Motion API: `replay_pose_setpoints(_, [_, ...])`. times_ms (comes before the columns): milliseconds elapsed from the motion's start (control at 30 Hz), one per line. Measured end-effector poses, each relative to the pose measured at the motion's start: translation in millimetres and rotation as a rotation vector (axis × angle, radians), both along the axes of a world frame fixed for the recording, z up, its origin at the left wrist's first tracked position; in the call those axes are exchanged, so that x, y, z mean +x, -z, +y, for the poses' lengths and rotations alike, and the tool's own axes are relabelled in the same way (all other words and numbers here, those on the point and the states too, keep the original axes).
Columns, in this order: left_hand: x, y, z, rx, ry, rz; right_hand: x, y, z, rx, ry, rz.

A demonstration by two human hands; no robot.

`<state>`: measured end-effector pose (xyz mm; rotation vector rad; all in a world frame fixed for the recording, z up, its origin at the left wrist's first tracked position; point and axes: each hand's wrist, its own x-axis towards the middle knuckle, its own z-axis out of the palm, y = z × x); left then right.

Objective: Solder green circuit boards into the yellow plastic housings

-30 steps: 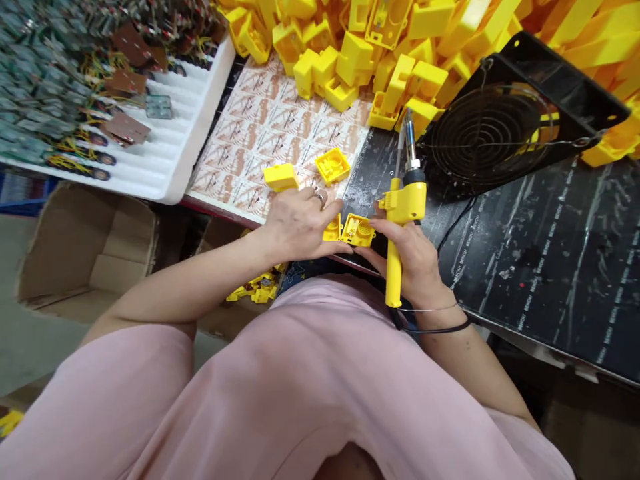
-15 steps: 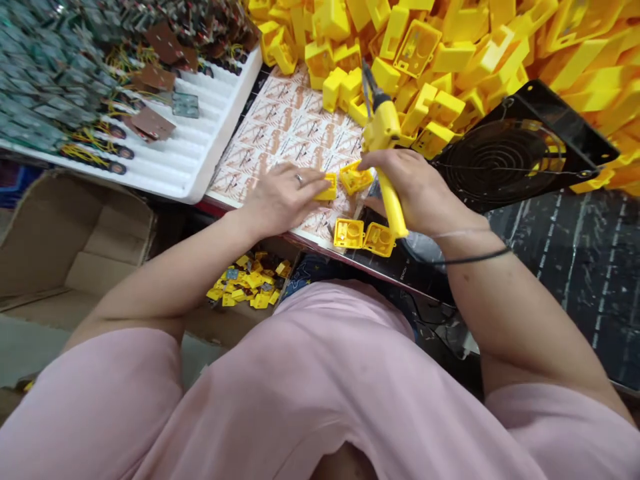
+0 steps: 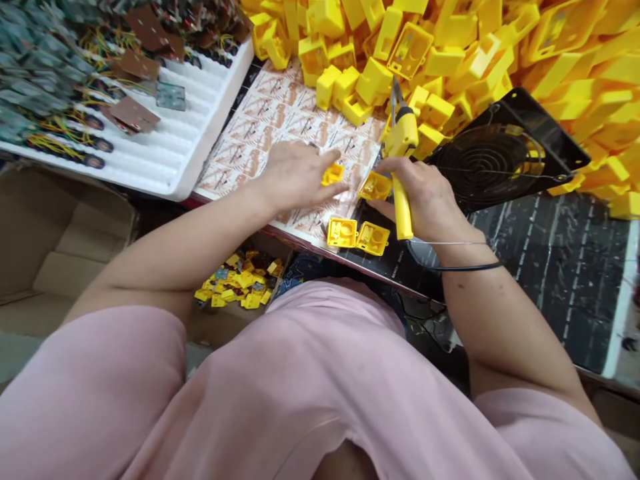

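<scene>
My left hand (image 3: 297,177) lies low over the printed sheet, thumb and index finger on either side of a small yellow plastic case half (image 3: 333,175). My right hand (image 3: 425,197) is wrapped round the handle of a yellow soldering gun (image 3: 401,137), its metal tip pointing away from me. The fingertips of that same hand touch another yellow case half (image 3: 375,187). Closer to the table edge, two open case halves (image 3: 343,232) lie side by side, hollow side up, with small parts inside.
Yellow cases (image 3: 465,60) are heaped at the back. A black fan (image 3: 500,157) leans right of my right hand. On the left, a white foam tray (image 3: 185,147) carries circuit boards and wired parts. Below the table, a cardboard box (image 3: 65,247) stands near more yellow pieces (image 3: 240,283).
Both hands have moved apart a little, the right one carrying the soldering gun and shifting its case half to the right. The left fingers have opened wider around their case half. The view has shifted slightly.
</scene>
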<state>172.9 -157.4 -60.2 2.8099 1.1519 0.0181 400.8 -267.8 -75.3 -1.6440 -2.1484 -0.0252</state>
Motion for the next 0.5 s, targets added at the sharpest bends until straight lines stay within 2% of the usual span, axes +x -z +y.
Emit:
replay_pose_setpoints(133, [10.2,-4.4,-12.8,-0.072,0.121,0.027,1.4,0.7,-14.2,-0.033,-0.037,0.027])
replay_pose_setpoints(233, [-5.1,-5.5,-17.7,-0.112,0.199,0.031,1.4,-4.0,-21.1,-0.066,-0.11,0.068])
replay_pose_setpoints(367, [-28.4,-1.5,-29.2,-0.054,0.271,-0.067,-2.8,-6.0,-24.7,-0.032,-0.112,0.181])
replay_pose_setpoints(433, [-32.2,3.8,-41.1,-0.067,0.354,-0.092,-6.2,-2.7,-25.4,-0.007,-0.146,0.201])
replay_pose_setpoints(500, [-30.1,10.1,-50.9,-0.11,0.375,-0.048,-8.6,2.5,-26.6,-0.007,-0.201,0.182])
